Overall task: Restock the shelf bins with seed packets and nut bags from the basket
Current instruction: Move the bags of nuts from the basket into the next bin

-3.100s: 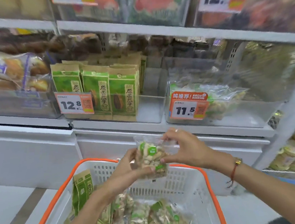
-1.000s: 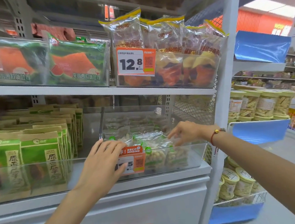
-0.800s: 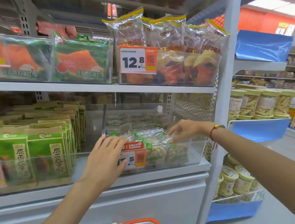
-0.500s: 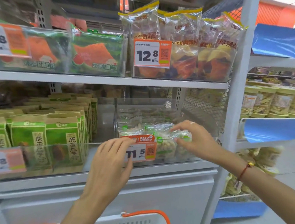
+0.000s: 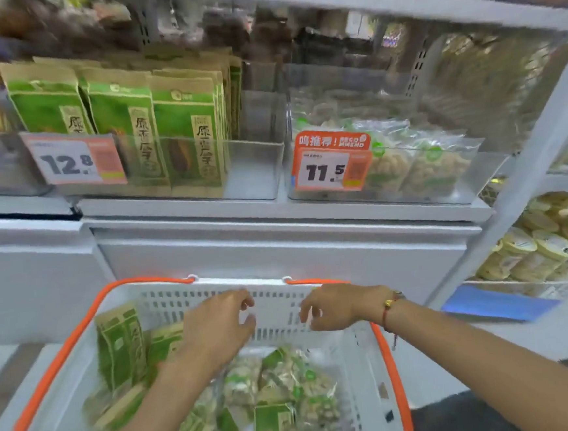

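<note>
A white store shelf [image 5: 275,212] with clear bins is seen at 12 o'clock, above the orange-rimmed basket [image 5: 65,348]. Both the left hand [image 5: 216,326] and right hand [image 5: 337,308] are held empty, fingers loosely curled, over the basket's far wall. The nut bags [image 5: 282,382] lie at 6 o'clock, nearer the left hand, with seed packets [image 5: 119,344] upright at 9 o'clock and open room above.

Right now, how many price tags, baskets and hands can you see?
Price tags: 2, the 12.8 tag and the 11.5 tag
Baskets: 1, the white basket
Hands: 2, left hand and right hand
Total: 5
</note>
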Motion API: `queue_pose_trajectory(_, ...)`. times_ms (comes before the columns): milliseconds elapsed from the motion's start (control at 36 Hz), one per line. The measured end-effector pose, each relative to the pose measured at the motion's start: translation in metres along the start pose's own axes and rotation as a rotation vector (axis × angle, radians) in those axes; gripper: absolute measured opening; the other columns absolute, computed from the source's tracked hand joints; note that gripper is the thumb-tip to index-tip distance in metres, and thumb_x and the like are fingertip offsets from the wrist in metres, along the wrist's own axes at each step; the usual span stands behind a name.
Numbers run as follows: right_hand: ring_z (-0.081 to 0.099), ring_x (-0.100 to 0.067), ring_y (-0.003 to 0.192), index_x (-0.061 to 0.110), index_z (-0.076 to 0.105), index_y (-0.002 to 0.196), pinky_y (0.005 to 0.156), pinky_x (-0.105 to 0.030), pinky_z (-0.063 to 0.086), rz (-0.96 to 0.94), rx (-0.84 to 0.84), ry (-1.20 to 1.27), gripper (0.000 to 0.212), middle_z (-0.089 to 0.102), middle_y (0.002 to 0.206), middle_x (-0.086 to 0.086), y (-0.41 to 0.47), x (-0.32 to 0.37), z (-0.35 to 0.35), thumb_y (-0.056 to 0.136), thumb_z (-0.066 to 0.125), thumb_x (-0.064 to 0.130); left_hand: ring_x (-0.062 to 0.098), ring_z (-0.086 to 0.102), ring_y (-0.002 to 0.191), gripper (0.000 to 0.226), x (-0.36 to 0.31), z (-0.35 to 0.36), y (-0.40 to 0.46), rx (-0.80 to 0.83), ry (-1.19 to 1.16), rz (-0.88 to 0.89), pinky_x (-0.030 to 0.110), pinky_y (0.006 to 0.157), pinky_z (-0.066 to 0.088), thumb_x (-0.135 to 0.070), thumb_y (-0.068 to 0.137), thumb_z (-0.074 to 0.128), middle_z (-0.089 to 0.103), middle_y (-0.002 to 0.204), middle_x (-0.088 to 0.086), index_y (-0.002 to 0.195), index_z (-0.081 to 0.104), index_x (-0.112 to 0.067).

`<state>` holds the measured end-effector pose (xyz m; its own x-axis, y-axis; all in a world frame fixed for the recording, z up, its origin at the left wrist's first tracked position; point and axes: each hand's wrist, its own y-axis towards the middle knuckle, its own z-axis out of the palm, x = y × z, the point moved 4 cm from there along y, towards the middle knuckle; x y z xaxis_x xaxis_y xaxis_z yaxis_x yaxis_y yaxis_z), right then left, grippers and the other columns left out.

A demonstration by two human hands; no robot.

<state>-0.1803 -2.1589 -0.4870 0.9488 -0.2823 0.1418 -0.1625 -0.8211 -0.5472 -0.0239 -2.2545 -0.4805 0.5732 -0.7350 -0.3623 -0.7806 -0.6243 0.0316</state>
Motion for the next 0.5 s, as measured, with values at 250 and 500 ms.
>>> queue_pose_trajectory(250, 0.053, -0.032, 0.114, 0.013, 0.046, 0.134, 0.086, -0.040, 0.048, 0.117, 0.207, -0.086, 0.039, 0.053, 0.130, -0.014, 0.038, 0.003, 0.133, 0.095, 0.047, 0.016, 0.021, 0.020, 0.143, 0.065, 0.083, 0.108, -0.063, 0.457, 0.231, -0.083, 0.039, 0.116, 0.019, -0.041, 0.094, 0.050, 0.023, 0.156, -0.001, 0.149, 0.020, -0.027)
queue_pose_trajectory(500, 0.050, -0.026, 0.113, 0.005, 0.050, 0.127, 0.092, -0.037, 0.051, 0.075, 0.366, -0.078, 0.050, 0.053, 0.124, -0.012, 0.036, 0.019, 0.198, 0.083, 0.069, 0.022, 0.015, 0.021, 0.142, 0.041, 0.103, 0.146, -0.097, 0.530, 0.253, -0.072, 0.053, 0.116, 0.003, -0.043, 0.100, 0.028, 0.037, 0.145, -0.006, 0.136, 0.042, -0.030)
